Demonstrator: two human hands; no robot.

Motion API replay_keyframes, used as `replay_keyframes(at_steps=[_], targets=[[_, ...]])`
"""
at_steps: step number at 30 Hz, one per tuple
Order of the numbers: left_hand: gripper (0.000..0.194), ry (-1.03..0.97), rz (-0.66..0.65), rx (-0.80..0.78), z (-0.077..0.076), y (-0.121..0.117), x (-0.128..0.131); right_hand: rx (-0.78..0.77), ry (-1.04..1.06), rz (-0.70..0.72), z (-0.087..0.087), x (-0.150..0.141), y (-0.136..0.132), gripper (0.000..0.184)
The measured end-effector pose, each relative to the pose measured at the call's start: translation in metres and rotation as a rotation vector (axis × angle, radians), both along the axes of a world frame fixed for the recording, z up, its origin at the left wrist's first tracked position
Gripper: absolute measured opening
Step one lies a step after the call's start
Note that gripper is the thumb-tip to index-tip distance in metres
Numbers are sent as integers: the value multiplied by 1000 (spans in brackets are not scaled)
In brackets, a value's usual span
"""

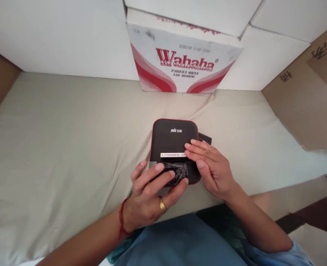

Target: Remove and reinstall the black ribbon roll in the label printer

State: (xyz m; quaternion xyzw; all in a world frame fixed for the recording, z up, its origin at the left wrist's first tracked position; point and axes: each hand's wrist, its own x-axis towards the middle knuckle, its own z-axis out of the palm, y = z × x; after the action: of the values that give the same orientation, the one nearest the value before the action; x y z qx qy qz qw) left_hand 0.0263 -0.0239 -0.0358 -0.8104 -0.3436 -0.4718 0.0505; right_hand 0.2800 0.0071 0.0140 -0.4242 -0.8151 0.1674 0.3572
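Observation:
On the cloth-covered surface lies a flat black device with rounded corners, a red edge, white lettering and a white warning label. At its near end is an opening with a crinkled, clear-wrapped black item in it; I cannot make out its kind. My left hand, wearing a gold ring and red wrist string, is closed around this item with thumb and fingers, partly covering it. My right hand lies on the device's right side, fingers stretched out flat. A small black piece sticks out by the device's right edge, partly hidden.
A white and red water carton stands at the back among plain white boxes. A brown cardboard box bounds the right side, and another brown surface the left. Pale wrinkled cloth covers the work surface.

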Motion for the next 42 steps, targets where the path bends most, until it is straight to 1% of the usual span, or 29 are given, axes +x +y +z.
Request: replay_keyframes(at_steps=[2,4,6,9,12,15,18,22,24,26,28,29,30,33,35,39,42], targets=[[50,-31,-78,-66,0,4,-4,-25,-11,-35,1,-3,0,41],[56,-108,-166,-88,0,9,-10,-53,6,-75,4,-6,-2,41],[61,-182,-223,-102,1,17,-18,-89,52,-104,7,-9,-5,43],[58,-169,-185,-218,4,29,-31,-135,104,-86,11,-13,-12,48],[58,-154,-187,-334,7,38,-38,-147,65,-56,9,-13,-19,51],[59,-177,-206,-374,7,42,-38,-163,37,-52,3,-9,-24,50],[56,-213,-179,-374,7,43,-34,-169,47,-40,-3,-5,-24,47],[52,-205,-128,-353,12,47,-30,-115,51,-32,-2,-4,-23,42],[45,-206,-130,-366,15,48,-30,-69,61,-23,0,-6,-25,38],[36,-235,-167,-412,15,47,-32,-13,56,-6,1,-8,-30,34],[30,-306,-240,-488,10,46,-33,41,36,6,1,-10,-36,31],[32,-360,-275,-534,6,45,-34,63,26,7,0,-11,-38,31],[39,-423,-303,-578,2,44,-34,82,17,5,-2,-11,-41,31],[69,-594,-318,-699,-12,46,-32,123,10,-3,-7,-11,-48,34],[81,-636,-341,-788,-17,49,-31,144,18,-7,-9,-9,-52,35],[90,-736,-449,-958,-16,54,-26,179,33,-5,-10,-7,-56,35],[94,-943,-553,-1073,-12,52,-20,216,37,6,-11,-6,-56,33]])
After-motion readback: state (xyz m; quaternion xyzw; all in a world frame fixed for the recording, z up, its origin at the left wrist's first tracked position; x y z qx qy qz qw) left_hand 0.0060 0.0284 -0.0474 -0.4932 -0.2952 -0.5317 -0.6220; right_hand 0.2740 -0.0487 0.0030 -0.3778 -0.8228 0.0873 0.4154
